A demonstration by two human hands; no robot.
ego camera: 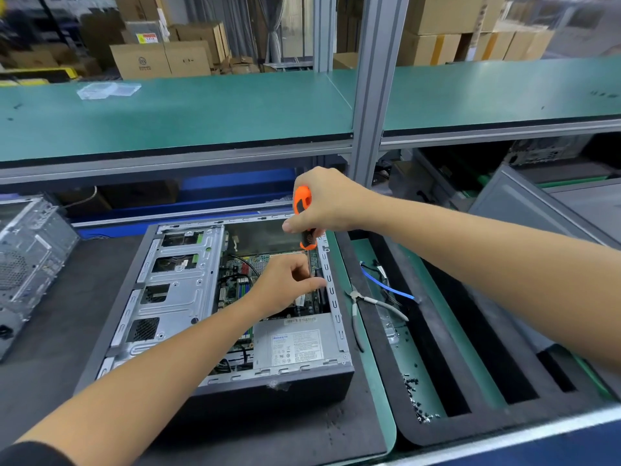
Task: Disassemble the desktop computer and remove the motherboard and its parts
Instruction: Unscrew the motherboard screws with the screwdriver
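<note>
Your right hand (327, 200) is wrapped around the orange-and-black handle of a screwdriver (304, 216), held upright over the far right corner of the open desktop computer case (215, 307). Your left hand (285, 285) reaches in from the near left and pinches the screwdriver's metal shaft between thumb and fingers, just above the motherboard (237, 280). The tip itself is hidden behind your left hand, so what it engages cannot be told. The case lies on its side on a dark mat (47, 364), interior facing up; the motherboard sits in its right half, with the silver drive cage (171, 290) to the left and the grey power supply (295, 341) at the near right. To the right of the case, a pair of pliers (373, 304) lies on a green tray (369, 331), with a blue cable (386, 285) just beyond it and small dark screws (416, 398) scattered nearer. Another bare chassis (27, 260) stands at the far left.
</note>
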